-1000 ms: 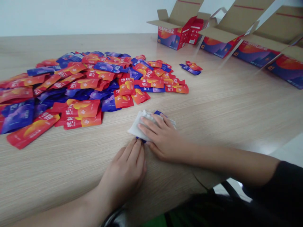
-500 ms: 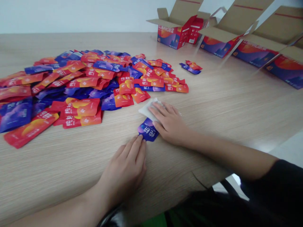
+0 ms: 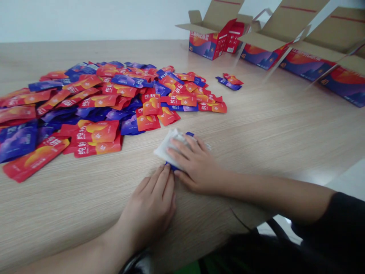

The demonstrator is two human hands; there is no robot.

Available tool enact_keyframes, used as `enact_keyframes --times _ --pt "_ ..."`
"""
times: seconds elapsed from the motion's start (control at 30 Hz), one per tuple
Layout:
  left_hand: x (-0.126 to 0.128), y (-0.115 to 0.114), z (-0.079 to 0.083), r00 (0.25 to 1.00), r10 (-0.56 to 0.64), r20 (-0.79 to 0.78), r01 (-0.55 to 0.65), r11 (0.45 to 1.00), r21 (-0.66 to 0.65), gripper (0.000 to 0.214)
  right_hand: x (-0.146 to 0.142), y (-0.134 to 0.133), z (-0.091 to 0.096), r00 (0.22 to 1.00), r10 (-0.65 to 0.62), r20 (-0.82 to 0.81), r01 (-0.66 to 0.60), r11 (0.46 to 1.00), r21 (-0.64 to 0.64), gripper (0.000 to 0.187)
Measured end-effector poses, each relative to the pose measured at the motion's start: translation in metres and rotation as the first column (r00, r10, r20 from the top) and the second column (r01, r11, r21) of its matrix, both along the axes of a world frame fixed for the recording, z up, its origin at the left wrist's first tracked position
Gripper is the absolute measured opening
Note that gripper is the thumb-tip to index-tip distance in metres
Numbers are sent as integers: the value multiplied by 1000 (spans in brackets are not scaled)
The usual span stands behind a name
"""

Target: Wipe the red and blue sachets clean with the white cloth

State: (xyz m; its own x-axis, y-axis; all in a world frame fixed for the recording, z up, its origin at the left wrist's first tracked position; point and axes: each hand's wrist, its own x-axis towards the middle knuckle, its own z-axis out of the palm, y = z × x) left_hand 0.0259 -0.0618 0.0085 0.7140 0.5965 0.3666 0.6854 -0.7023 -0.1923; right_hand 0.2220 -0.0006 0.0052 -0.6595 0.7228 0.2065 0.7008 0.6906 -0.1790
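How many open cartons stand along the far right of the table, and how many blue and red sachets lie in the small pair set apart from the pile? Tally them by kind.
Open cartons: 5
Blue sachet: 1
Red sachet: 1
Total: 7

A plain white wall [image 3: 85,19] is rising behind the far edge of a long, light wood-grain table [image 3: 256,125], which is stretching across most of the view. Soft, even light is falling over the tabletop, and a pale sheen [image 3: 310,177] is gleaming near its right edge. Beyond that edge, a pale floor [image 3: 346,179] is showing.
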Motion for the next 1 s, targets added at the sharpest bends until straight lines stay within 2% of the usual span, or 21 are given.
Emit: enact_keyframes --times 0.07,0.1,0.2,0.27,0.4,0.43,0.6,0.63,0.73,0.8,0.93,1.0 --pt "0 0 0 1000 3 7 -3 1000 -10 37 1 0 1 993 115 11 -114 993 -13 56" --pt "0 1 0 1000 0 6 0 1000 -10 37 2 2 1 995 99 14 -99 995 -21 56" --pt "-1 1 -2 1000 -15 -12 15 1000 2 41 6 9 1 990 -137 9 138 990 -33 59" --pt "-1 1 -2 1000 -18 -21 18 1000 6 40 5 8 1 979 -202 5 202 979 -27 61" --pt "-1 1 -1 1000 -13 -2 13 1000 -3 36 -1 -1 0 999 35 7 -35 999 -4 55" --pt "-1 1 -1 1000 -12 4 12 1000 -5 36 -1 -1 0 999 53 6 -53 999 -5 54" --pt "-1 2 -1 1000 -18 3 18 1000 -2 39 4 5 1 985 -171 -6 170 985 -31 59" --pt "-1 2 -1 1000 -17 7 17 1000 -2 39 3 3 1 989 -147 -8 147 989 -30 59" --pt "0 2 0 1000 -11 17 11 1000 -17 35 -2 -4 2 999 36 -11 -37 999 -28 57" --pt "0 2 1 1000 -5 10 6 1000 -23 35 -3 -3 2 997 70 -16 -70 997 -36 57" --pt "-1 3 0 1000 -10 -7 9 1000 -11 41 3 6 2 990 -141 -19 140 989 -49 62" --pt "-2 3 0 1000 -15 -1 15 1000 -13 41 3 4 2 991 -132 -20 132 990 -40 61"
